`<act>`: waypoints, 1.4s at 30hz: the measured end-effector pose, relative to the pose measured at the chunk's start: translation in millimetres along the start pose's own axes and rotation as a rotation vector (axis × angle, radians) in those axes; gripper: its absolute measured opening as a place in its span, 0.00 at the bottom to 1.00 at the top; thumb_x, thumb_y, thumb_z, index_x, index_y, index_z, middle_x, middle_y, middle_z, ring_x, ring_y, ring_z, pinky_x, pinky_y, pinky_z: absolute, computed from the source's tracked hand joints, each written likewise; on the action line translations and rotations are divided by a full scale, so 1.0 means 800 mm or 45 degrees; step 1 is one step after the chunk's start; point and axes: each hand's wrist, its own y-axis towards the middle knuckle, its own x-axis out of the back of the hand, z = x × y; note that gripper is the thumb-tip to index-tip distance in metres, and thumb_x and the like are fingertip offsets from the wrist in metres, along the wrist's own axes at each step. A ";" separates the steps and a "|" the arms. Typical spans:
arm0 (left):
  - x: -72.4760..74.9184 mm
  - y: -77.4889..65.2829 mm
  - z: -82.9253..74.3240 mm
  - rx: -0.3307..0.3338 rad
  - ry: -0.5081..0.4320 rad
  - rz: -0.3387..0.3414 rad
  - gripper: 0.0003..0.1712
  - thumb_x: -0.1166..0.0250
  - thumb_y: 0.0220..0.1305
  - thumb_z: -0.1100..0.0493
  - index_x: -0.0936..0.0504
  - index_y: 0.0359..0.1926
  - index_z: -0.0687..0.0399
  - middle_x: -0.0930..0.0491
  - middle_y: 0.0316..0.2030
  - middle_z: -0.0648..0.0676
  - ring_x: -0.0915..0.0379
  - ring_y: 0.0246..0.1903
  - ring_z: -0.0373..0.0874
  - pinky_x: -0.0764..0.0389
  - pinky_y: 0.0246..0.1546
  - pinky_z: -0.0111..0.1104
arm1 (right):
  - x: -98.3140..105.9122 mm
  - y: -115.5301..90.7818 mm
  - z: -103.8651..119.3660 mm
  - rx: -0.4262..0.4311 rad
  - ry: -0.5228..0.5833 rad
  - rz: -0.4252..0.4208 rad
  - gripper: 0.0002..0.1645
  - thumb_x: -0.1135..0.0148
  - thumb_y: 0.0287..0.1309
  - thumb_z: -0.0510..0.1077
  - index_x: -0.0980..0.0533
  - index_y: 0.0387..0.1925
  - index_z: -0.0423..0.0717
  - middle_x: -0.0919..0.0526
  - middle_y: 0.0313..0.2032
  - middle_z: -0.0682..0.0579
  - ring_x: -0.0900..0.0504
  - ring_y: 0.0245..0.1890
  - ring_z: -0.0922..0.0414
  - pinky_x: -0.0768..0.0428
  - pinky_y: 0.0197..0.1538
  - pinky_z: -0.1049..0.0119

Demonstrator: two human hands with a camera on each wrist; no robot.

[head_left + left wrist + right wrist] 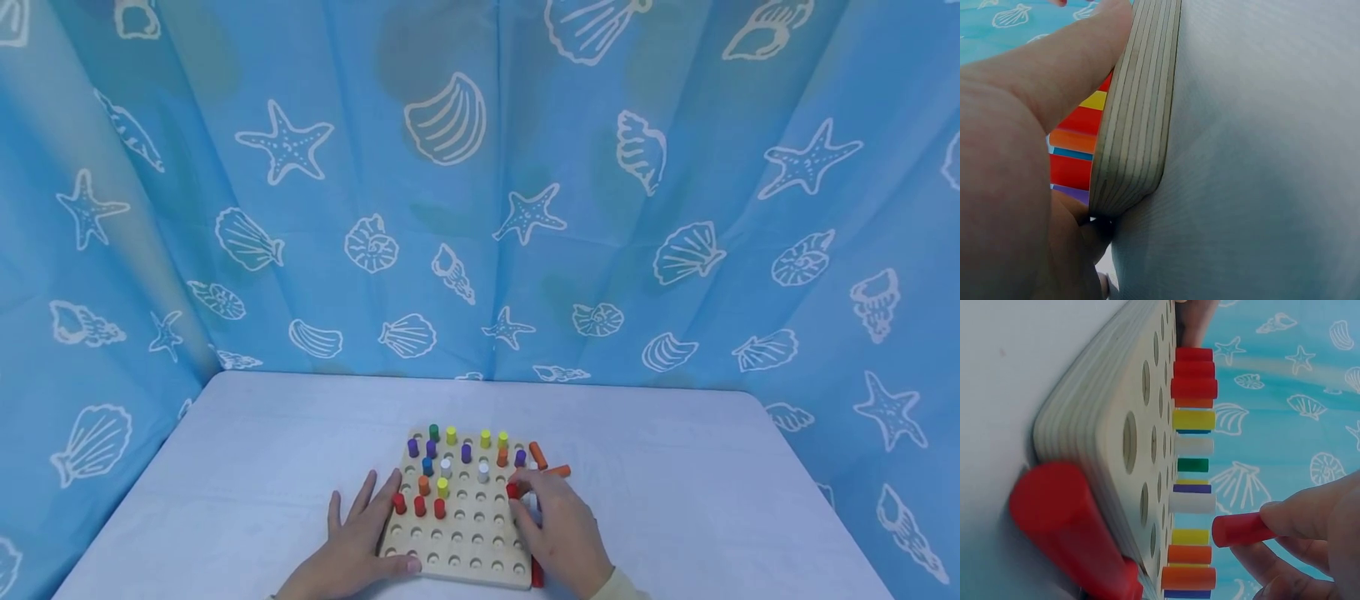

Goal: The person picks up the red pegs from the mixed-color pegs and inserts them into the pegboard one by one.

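The right wrist view shows a gap the head view cannot: the held red peg (1241, 529) is roughly upright, clear of the pegboard's (466, 550) surface. It also brings a loose red peg (1066, 515) up close beside the board; from the head, only a bit shows by the right hand (561, 523). Only the left wrist view gets near the layered edge (1138, 112). The right hand reaches over the board's right side, thumb and fingers pinching the peg; the left hand (354, 542) steadies the left side, fingers spread.
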 end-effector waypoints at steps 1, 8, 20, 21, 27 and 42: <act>0.000 0.000 0.000 0.006 0.002 0.000 0.71 0.28 0.48 0.27 0.53 0.80 0.57 0.48 0.77 0.63 0.74 0.77 0.63 0.83 0.65 0.67 | -0.001 0.000 0.001 0.003 0.002 0.006 0.16 0.33 0.64 0.45 0.21 0.52 0.51 0.19 0.38 0.61 0.24 0.34 0.63 0.21 0.36 0.67; 0.000 0.003 0.002 0.003 0.011 0.003 0.71 0.28 0.48 0.27 0.53 0.80 0.58 0.48 0.77 0.64 0.74 0.77 0.64 0.83 0.64 0.67 | -0.005 0.001 0.008 0.021 0.002 0.021 0.15 0.33 0.65 0.46 0.21 0.51 0.52 0.18 0.37 0.63 0.25 0.34 0.65 0.21 0.36 0.67; -0.003 0.003 0.006 -0.004 0.008 -0.010 0.72 0.27 0.47 0.27 0.53 0.80 0.57 0.49 0.77 0.63 0.75 0.77 0.63 0.83 0.65 0.67 | -0.011 0.003 0.017 0.060 -0.003 -0.007 0.13 0.32 0.64 0.47 0.20 0.50 0.52 0.18 0.39 0.61 0.23 0.34 0.66 0.22 0.34 0.69; -0.003 0.003 0.006 -0.005 0.010 -0.011 0.72 0.27 0.47 0.27 0.53 0.80 0.57 0.49 0.77 0.63 0.75 0.77 0.63 0.83 0.65 0.67 | -0.012 0.004 0.018 0.056 0.000 -0.006 0.13 0.32 0.64 0.47 0.20 0.49 0.52 0.18 0.39 0.61 0.23 0.34 0.66 0.22 0.34 0.69; -0.002 0.002 0.005 -0.006 0.003 -0.009 0.72 0.27 0.47 0.28 0.53 0.80 0.57 0.50 0.77 0.63 0.75 0.77 0.63 0.83 0.65 0.67 | -0.014 0.007 0.020 0.047 0.027 0.004 0.13 0.32 0.63 0.46 0.20 0.49 0.53 0.18 0.37 0.63 0.25 0.32 0.67 0.23 0.33 0.69; -0.003 0.004 0.005 0.002 0.000 -0.018 0.71 0.28 0.47 0.27 0.52 0.80 0.57 0.48 0.77 0.63 0.74 0.77 0.63 0.83 0.65 0.67 | -0.022 0.012 0.029 0.058 0.069 0.068 0.13 0.32 0.64 0.48 0.20 0.49 0.54 0.18 0.38 0.64 0.22 0.36 0.65 0.19 0.39 0.64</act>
